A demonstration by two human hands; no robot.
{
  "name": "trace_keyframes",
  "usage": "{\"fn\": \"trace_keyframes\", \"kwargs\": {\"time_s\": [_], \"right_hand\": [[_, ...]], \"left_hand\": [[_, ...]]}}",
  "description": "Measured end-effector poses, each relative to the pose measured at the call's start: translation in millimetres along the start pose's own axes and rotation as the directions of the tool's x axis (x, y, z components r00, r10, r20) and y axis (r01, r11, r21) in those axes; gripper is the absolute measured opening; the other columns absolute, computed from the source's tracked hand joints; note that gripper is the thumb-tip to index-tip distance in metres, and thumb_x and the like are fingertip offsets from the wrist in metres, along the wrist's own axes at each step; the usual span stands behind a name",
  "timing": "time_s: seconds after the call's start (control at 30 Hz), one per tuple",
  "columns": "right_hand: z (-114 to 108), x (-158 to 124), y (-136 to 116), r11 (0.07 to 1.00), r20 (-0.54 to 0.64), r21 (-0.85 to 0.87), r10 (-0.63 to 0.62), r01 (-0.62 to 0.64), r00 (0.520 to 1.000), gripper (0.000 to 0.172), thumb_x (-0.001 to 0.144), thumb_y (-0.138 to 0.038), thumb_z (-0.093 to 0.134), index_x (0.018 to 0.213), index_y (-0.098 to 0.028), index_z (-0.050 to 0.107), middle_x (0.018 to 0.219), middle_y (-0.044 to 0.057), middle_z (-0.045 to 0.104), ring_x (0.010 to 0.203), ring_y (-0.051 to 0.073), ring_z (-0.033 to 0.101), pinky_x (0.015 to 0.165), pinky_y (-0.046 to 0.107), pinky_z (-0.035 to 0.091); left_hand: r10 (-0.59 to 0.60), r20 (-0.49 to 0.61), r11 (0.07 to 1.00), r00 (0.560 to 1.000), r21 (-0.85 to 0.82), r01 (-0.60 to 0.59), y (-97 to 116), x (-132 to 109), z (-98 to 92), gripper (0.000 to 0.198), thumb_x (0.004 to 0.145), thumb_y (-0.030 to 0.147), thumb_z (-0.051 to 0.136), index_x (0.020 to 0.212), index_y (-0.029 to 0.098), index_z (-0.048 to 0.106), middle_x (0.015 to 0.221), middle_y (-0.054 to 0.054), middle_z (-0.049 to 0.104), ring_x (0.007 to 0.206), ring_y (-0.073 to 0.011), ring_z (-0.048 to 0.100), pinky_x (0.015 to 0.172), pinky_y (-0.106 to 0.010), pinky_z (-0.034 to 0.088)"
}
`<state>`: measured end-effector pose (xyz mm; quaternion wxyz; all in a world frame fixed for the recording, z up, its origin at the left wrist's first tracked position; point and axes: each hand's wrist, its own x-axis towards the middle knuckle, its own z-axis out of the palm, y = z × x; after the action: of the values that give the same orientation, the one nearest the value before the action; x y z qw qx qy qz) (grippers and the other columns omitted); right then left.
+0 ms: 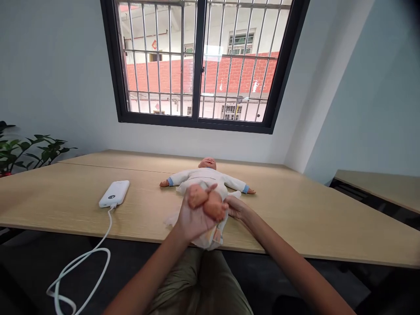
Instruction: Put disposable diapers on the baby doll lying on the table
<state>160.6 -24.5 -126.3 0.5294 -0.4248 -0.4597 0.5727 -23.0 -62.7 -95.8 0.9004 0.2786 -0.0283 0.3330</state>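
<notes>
White-clothed and blue-cuffed, the smooth doll [203, 175] lay face-up on the wood-grained surface [141, 223], left hand [193, 218] clasping its rounded feet [215, 208], right hand [235, 207] beside its hip, grip unclear

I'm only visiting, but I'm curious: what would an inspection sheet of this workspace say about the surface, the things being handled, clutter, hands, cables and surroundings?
Surface: pale wooden table.
Things handled: doll in white clothes with blue cuffs, lying face up; below its feet, what looks like a diaper.
Clutter: white power bank, left of the doll.
Hands: left hand holds the feet up; right hand is at the doll's side, its grip unclear.
Cables: white cable runs from the power bank over the front edge.
Surroundings: barred window, plant, second table.
</notes>
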Motion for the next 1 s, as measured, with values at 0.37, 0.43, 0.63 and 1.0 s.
{"fn": "trace_keyframes", "kwargs": {"time_s": [0.37,0.43,0.63,1.0], "right_hand": [[-14,-40,-8,0.675,-0.175,-0.676,-0.536,0.295,0.826,0.039,0.086,-0.042,0.06,0.116,-0.019,0.059,0.126,0.012,0.06,0.118,0.025,0.056,0.104,0.043,0.043],[3,-45,-13,0.505,0.131,-0.732,-0.556,0.458,0.821,0.036,0.094,-0.044,0.047,0.115,-0.02,0.063,0.126,0.01,0.062,0.124,0.024,0.052,0.11,0.044,0.037],[31,-41,-21,0.213,0.602,-0.734,-0.236,0.645,0.763,0.051,0.104,-0.038,0.018,0.114,-0.022,0.065,0.099,0.003,0.071,0.108,0.019,0.061,0.12,0.044,0.014],[-10,-50,-40,-0.023,0.429,-0.901,-0.192,0.433,0.883,0.035,0.09,-0.021,0.043,0.118,-0.021,0.064,0.103,0.009,0.068,0.112,0.027,0.055,0.096,0.041,0.043]], "left_hand": [[-0.035,-0.068,0.972,0.997,-0.232,0.019,-67,-48,-31.1,0.07,0.084,0.066,0.051,0.146,0.036,0.038,0.138,-0.012,0.052,0.123,-0.0304,0.052,0.107,-0.053,0.03],[-0.064,-0.058,0.977,0.996,-0.209,0.05,-62,-51,-27.1,0.076,0.084,0.076,0.04,0.149,0.038,0.031,0.141,-0.012,0.05,0.121,-0.0312,0.053,0.106,-0.059,0.03],[-0.212,-0.125,0.977,0.969,-0.067,0.204,-25,-76,-24.8,0.101,0.071,0.089,0.038,0.147,0.022,0.037,0.135,-0.024,0.053,0.119,-0.0367,0.056,0.097,-0.059,0.04],[0.427,-0.54,0.828,0.725,0.557,-0.073,32,-107,-44.7,0.042,0.067,0.024,0.083,0.096,0.018,0.053,0.098,-0.007,0.07,0.082,-0.0207,0.071,0.084,-0.035,0.055]]}}
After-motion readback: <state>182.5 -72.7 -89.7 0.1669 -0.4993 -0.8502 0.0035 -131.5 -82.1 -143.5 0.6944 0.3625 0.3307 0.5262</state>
